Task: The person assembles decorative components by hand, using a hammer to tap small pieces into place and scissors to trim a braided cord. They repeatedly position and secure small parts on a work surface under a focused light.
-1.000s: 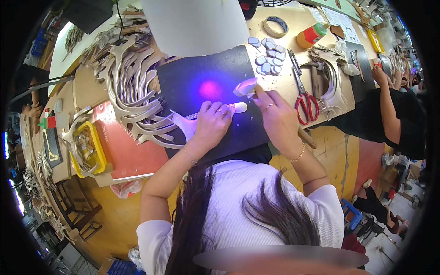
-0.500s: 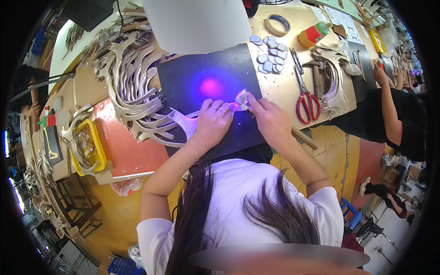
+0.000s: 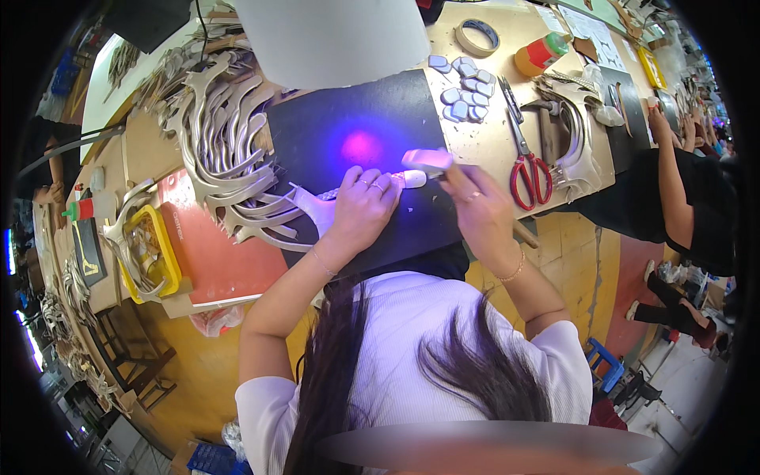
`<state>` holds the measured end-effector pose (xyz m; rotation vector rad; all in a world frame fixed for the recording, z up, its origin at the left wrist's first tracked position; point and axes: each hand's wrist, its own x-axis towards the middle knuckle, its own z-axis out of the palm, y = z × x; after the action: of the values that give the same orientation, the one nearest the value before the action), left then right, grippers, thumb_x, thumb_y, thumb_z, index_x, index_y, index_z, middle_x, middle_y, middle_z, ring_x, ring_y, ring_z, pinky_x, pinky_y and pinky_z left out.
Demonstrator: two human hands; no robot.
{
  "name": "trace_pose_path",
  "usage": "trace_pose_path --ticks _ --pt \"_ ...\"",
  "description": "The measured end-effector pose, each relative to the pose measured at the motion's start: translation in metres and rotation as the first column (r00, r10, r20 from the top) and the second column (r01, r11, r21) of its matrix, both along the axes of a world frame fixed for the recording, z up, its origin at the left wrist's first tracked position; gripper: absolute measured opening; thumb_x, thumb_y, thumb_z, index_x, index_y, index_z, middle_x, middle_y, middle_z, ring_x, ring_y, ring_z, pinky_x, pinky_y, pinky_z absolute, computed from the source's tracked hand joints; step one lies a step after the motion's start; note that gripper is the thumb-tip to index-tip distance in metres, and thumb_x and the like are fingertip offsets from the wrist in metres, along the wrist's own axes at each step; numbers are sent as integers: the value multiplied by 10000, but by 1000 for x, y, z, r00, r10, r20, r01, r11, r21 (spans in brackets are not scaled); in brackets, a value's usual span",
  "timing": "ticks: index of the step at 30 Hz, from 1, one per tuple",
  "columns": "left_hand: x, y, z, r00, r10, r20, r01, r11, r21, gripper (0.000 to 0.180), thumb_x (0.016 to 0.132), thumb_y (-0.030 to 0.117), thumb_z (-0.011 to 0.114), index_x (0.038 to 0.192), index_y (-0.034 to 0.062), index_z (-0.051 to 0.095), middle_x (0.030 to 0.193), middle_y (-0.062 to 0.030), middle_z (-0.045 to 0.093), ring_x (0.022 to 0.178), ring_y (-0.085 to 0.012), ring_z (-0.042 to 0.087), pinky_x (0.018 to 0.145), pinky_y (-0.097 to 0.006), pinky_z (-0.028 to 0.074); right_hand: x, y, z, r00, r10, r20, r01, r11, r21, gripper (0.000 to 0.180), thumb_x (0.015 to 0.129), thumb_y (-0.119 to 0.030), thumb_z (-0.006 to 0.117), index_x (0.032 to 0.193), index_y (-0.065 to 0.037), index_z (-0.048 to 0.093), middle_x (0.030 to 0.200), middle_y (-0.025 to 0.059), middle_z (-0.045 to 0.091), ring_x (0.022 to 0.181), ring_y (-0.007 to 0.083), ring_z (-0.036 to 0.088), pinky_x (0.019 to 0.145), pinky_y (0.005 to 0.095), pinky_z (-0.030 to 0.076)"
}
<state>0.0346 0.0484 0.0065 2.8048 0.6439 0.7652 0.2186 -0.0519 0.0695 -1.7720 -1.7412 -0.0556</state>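
Observation:
My left hand (image 3: 364, 207) is closed around a pale, strap-like piece (image 3: 317, 207) above the black mat (image 3: 317, 131). Its braided section shows beside my fingers, and a whitish end (image 3: 413, 179) sticks out to the right of them. My right hand (image 3: 481, 207) grips the wooden handle of a hammer (image 3: 427, 161). The hammer's head is just above and beside that whitish end, seemingly apart from it. A red and blue light spot (image 3: 362, 147) falls on the mat beyond my hands.
A pile of pale curved straps (image 3: 226, 150) lies left of the mat. Rightward are red-handled scissors (image 3: 530, 180), small grey-blue pads (image 3: 467, 91), a tape roll (image 3: 477, 37) and a red-and-green bottle (image 3: 542, 54). A white lamp shade (image 3: 332, 39) overhangs the far side.
The hammer's head has shifted up and right, uncovering the strap's whitish end. My right hand has moved slightly right; the left hand stays nearly in place.

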Motion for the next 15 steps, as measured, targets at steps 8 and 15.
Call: trace_pose_path --ticks 8,15 --pt "-2 1 -1 1000 -16 -21 16 1000 12 136 816 133 746 915 48 705 968 -59 693 947 -214 648 873 -423 457 1 -4 -2 986 71 152 -41 980 -193 472 843 -131 733 1311 -149 675 900 50 674 734 205 636 633 322 522" --pt "-4 -1 -1 996 -23 -89 22 1000 -15 154 834 145 727 948 45 697 971 -55 673 987 -216 627 880 -423 448 -1 -4 -12 988 120 99 -109 988 -106 469 828 -81 745 1292 -114 679 894 54 685 718 219 627 633 344 524"
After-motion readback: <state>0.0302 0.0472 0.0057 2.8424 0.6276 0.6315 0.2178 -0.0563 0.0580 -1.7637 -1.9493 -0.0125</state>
